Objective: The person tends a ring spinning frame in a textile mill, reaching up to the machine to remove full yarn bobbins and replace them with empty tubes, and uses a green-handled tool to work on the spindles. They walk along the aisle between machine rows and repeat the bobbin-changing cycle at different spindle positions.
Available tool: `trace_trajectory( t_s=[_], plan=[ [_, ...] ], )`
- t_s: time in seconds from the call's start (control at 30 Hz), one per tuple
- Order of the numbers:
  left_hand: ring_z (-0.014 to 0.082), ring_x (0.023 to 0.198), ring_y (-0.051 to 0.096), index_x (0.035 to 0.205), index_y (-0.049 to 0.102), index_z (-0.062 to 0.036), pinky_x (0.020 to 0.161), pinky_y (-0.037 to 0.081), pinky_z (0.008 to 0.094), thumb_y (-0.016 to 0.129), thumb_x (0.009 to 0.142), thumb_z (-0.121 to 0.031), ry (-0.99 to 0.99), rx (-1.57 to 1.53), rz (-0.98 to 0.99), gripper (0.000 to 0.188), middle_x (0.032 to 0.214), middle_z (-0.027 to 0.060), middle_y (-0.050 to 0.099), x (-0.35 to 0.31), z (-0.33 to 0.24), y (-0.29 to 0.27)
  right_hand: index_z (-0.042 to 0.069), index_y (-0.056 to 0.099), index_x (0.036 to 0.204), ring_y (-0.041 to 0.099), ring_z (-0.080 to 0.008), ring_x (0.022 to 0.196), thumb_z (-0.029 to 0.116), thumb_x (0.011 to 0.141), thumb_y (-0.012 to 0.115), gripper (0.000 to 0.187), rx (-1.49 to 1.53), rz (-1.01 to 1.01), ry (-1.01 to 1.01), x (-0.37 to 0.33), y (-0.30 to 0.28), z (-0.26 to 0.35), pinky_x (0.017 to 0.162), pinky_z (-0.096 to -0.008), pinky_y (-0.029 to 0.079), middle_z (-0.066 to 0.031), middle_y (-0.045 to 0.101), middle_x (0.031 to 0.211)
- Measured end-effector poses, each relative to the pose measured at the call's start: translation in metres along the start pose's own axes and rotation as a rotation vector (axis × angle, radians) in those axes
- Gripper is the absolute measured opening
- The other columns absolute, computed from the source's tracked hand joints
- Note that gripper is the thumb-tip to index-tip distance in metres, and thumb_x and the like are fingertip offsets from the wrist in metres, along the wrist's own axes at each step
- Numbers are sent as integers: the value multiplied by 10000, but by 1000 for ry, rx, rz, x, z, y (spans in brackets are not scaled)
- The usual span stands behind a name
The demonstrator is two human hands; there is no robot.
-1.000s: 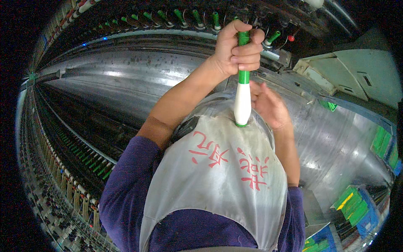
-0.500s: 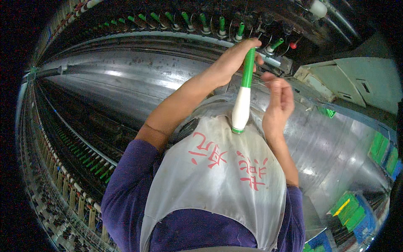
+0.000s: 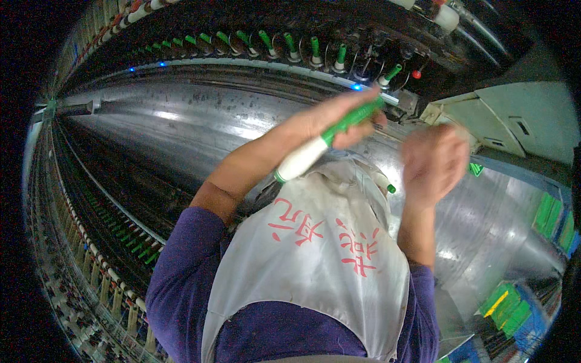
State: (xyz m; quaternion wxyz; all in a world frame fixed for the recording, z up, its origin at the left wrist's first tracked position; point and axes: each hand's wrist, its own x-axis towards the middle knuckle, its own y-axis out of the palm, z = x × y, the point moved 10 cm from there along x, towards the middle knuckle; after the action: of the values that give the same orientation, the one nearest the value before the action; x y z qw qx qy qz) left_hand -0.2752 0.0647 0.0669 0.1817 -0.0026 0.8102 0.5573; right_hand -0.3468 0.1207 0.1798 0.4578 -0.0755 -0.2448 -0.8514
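My left hand (image 3: 348, 124) is closed around a spinning bobbin, a green tube (image 3: 354, 119) with white yarn (image 3: 301, 160) wound on its lower part. The bobbin slants down to the left, its thick yarn end above my left forearm. Blurred by motion, my right hand (image 3: 436, 160) is raised apart from the bobbin, to its right; its fingers are smeared. Below it, at the right side of my pale apron (image 3: 308, 242), the green tip (image 3: 391, 189) of another bobbin shows; the rest is mostly hidden.
Ahead runs a spinning frame with a row of green-topped bobbins (image 3: 265, 41) on spindles. A red knob (image 3: 416, 74) sticks out near its right end, beside a pale cabinet (image 3: 514, 118). Another long frame (image 3: 121, 272) stands at left. Green blocks (image 3: 505, 308) lie at lower right.
The bobbin has swung from nearly upright to a slant, its yarn end going left. My right hand has moved right and away from it. Blue lights now show along the frame's rail.
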Motion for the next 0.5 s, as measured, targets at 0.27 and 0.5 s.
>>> trace_trajectory(
  t_s=[0.27,0.5],
  plan=[
    [61,376,413,795,549,-61,331,324,215,565,817,-429,-487,1016,232,369,518,-24,427,-50,49,-11,62,488,719,437,-147,547,137,849,415,167,34,-305,-250,88,-287,106,516,-270,358,-26,467,590],
    [60,422,429,855,553,-75,384,350,215,594,828,-264,87,525,-631,196,550,-17,474,-188,-62,-190,-5,548,885,549,-170,666,315,727,623,365,-782,15,783,-50,-315,-52,598,-297,439,-56,584,772]
  ],
)
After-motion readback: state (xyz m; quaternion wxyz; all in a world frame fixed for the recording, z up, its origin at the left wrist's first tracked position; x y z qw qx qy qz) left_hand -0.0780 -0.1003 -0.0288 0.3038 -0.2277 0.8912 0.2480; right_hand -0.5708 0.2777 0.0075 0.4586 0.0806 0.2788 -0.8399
